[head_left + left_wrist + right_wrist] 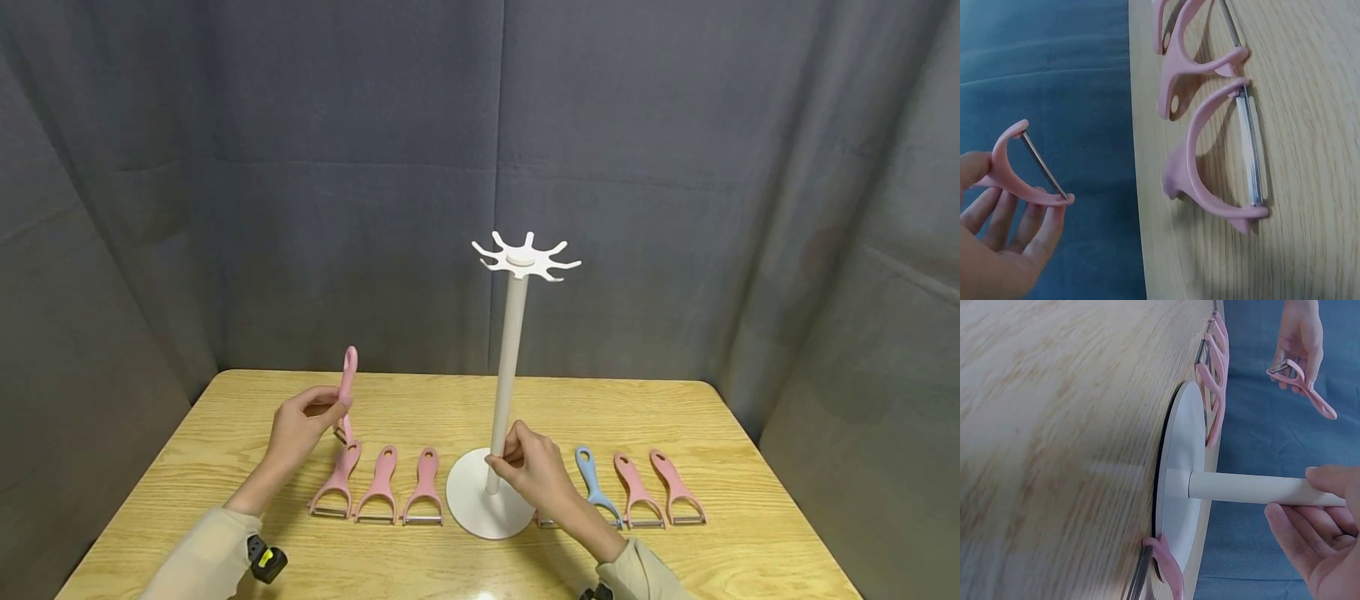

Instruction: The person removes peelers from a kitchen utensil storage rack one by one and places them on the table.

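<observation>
A pink peeler (348, 375) is held upright by my left hand (303, 421), its looped handle end up and its blade end down. In the left wrist view the thumb and fingers pinch this peeler (1013, 178) close to its blade. My right hand (536, 467) grips the lower part of the white pole (510, 358) of a stand. At the top of that stand is a ring of several white hooks (521, 258), with nothing hanging on them. The stand's round white base (480, 521) rests on the table.
Left of the base, three pink peelers (426, 479) lie in a row on the wooden table (420, 408). Right of it lie a blue peeler (588, 471) and pink peelers (633, 483), one partly hidden behind my right hand. Grey curtains (360, 208) surround the table's back and sides.
</observation>
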The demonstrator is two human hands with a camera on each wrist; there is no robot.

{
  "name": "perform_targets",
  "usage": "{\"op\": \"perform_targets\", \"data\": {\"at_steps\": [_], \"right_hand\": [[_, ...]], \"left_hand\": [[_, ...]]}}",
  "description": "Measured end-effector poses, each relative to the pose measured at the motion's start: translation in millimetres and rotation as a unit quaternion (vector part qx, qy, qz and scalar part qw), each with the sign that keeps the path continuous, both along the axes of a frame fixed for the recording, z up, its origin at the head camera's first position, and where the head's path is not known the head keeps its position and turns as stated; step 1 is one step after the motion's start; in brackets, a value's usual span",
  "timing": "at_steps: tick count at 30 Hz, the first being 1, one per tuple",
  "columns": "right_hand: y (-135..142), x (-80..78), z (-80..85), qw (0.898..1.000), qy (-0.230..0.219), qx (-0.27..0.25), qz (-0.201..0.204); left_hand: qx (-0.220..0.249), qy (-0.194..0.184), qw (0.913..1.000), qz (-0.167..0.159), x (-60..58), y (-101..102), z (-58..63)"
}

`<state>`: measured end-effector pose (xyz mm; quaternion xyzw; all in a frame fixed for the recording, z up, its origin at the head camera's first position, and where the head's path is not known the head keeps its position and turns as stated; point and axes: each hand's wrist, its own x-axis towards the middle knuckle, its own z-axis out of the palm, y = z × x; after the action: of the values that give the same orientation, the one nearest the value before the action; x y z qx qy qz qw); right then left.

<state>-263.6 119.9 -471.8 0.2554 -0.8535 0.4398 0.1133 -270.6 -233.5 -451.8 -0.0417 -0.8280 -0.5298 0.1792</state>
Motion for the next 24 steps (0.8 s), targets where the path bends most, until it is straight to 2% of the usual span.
{"op": "perform_targets", "data": {"at_steps": [5,14,19,24], "right_hand": [[0,0.2,0.2,1.0,0.001,0.003,-0.002],[0,-0.2,-0.1,1.0,0.0,0.0,0.003],[0,-0.9,-2.5,1.0,0.021,0.002,0.008],[2,-1.8,-6.0,0.998,0.058,0.007,0.017]], "left_hand": [[-0.013,-0.016,0.9997,0.016,1.9,-5,-0.6],[-0.037,-0.05,0.9977,0.025,8.1,-14,-4.6],[-0.059,-0.082,0.9943,0.033,14.3,-21,-5.8],[-0.105,-0.101,0.9885,0.041,20.1,-26,-7.9]]}}
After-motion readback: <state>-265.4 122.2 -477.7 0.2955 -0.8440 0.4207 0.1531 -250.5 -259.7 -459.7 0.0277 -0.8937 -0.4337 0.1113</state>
